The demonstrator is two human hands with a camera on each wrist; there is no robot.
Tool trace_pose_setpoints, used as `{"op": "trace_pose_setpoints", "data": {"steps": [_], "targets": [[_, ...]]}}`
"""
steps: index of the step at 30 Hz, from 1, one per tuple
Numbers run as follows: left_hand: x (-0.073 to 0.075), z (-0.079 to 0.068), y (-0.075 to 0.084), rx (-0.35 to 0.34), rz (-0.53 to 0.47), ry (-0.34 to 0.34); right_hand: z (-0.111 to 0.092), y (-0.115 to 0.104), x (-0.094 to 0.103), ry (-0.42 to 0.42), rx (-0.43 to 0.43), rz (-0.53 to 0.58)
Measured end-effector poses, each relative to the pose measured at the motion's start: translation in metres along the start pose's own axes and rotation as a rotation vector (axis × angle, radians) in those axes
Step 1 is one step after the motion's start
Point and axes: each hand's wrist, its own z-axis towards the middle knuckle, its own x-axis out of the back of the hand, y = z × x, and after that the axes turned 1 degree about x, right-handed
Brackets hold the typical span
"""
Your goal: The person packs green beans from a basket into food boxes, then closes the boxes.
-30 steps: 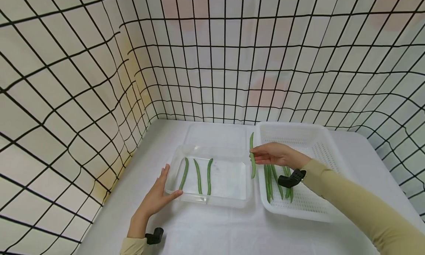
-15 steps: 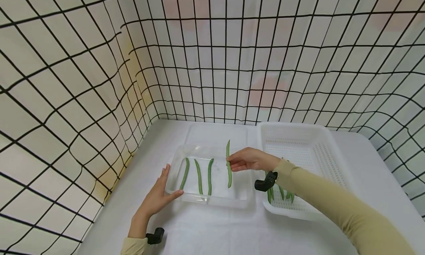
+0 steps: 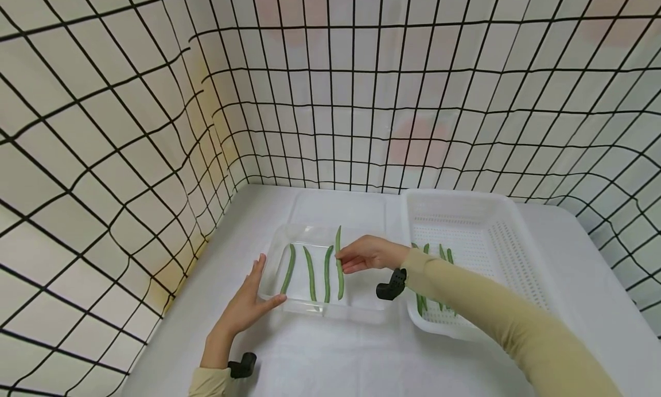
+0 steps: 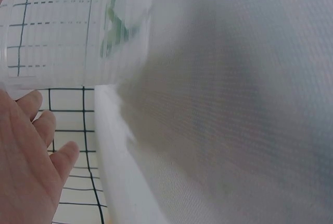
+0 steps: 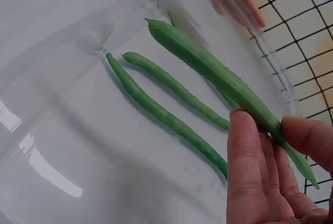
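Observation:
My right hand point(image 3: 368, 252) pinches a green bean point(image 5: 208, 70) between thumb and fingers, over the clear plastic container point(image 3: 361, 314). The bean points lengthwise, beside three other green beans point(image 3: 327, 273) that lie spaced apart in a row on the container's floor. In the right wrist view the held bean stands above the lying ones. My left hand point(image 3: 242, 308) rests at the container's left end, thumb on the near rim and fingers spread along the side. The left wrist view shows its straight fingers point(image 4: 65, 161) next to the clear wall.
A white perforated basket point(image 3: 508, 225) stands to the right, with several green beans point(image 3: 420, 305) in it, partly hidden under my right sleeve. Behind the container a faint clear flat piece point(image 3: 335, 207) lies on the white table point(image 3: 330, 362). Black wire mesh point(image 3: 351, 98) encloses the back and sides.
My right hand has carried the bean left, from the basket's edge to over the container, close beside the third lying bean. My left hand has stayed in place.

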Motion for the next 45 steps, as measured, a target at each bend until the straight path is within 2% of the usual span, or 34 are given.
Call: {"op": "trace_pose_setpoints", "data": {"steps": [16, 32, 38, 45], "targets": [[0.001, 0.000, -0.001, -0.002, 0.002, -0.007, 0.012, 0.008, -0.012, 0.039, -0.064, -0.019], [0.000, 0.000, 0.000, 0.008, -0.006, -0.005, -0.001, 0.005, 0.002, -0.007, -0.035, 0.015], [-0.001, 0.001, 0.000, 0.008, -0.005, -0.001, -0.021, -0.003, 0.022, -0.030, 0.047, -0.030], [-0.001, 0.000, -0.001, 0.013, -0.001, 0.000, -0.054, -0.008, 0.077, -0.040, 0.154, -0.016]]}}
